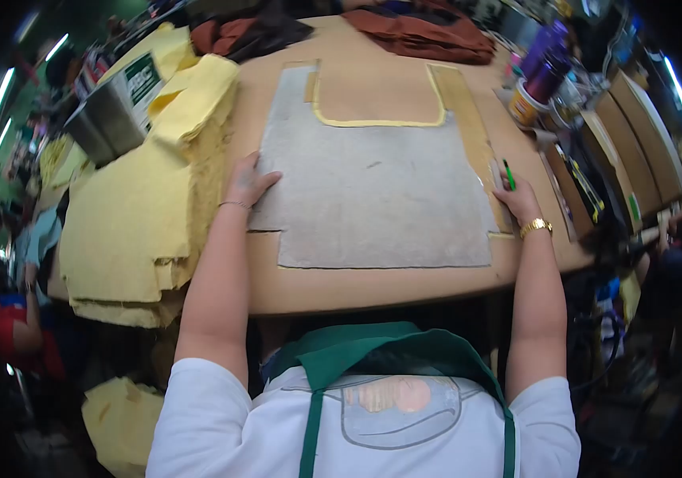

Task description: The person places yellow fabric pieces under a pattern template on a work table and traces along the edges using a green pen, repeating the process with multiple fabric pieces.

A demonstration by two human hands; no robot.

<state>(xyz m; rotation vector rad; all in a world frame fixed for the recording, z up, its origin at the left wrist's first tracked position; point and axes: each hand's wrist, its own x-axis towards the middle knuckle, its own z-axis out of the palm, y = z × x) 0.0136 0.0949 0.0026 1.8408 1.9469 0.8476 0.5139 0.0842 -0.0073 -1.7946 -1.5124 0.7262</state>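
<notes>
The grey cut panel (369, 183) lay flat at the centre of the frame on the worktable (333, 296), its notch toward the top. Yellow edging (381, 123) bordered the notch.

The left hand (247, 182) rested at the panel's left edge, thumb spread apart from the fingers. The right hand (521, 199) was at the right edge, fingers closed on a green pen (509, 175). The opposed placement probably held the panel square; the pen's upright position probably left the palm free to steady the edge.

The yellow fabric stack (130, 231) stood at left, probably placed within reach. Upper left, the green label (141, 82) bore large white letters, possibly "ABC", not certain. Upper right, the orange-and-white tub (525, 107) carried print too small to read.
</notes>
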